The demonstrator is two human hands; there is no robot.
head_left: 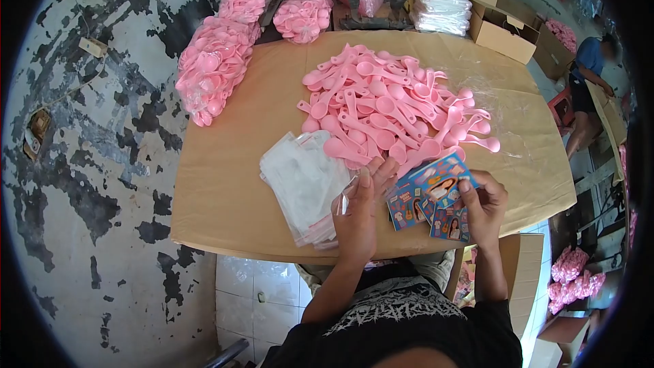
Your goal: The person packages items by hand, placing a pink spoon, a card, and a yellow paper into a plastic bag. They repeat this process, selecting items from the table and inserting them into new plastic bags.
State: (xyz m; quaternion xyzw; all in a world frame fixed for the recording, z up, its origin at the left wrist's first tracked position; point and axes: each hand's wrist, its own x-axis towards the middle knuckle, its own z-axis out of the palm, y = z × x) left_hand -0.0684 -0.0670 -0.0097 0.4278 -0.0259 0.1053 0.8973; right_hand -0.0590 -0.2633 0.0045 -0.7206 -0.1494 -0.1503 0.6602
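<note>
A heap of pink spoons (388,102) lies on the brown paper-covered table (225,184). To its lower left is a stack of clear plastic bags (303,177). My left hand (361,211) is raised over the right edge of that stack, with a piece of clear plastic pinched at the thumb. My right hand (485,206) grips a blue printed card (439,178) between thumb and fingers. Beneath it, more blue cards (407,210) lie in a loose pile near the table's front edge.
Bags of pink spoons (214,68) stand at the back left. Stacked clear packets (441,10) and an open cardboard box (501,31) are at the back right. Another person (591,68) sits at the far right. A carton (521,266) stands below the front edge.
</note>
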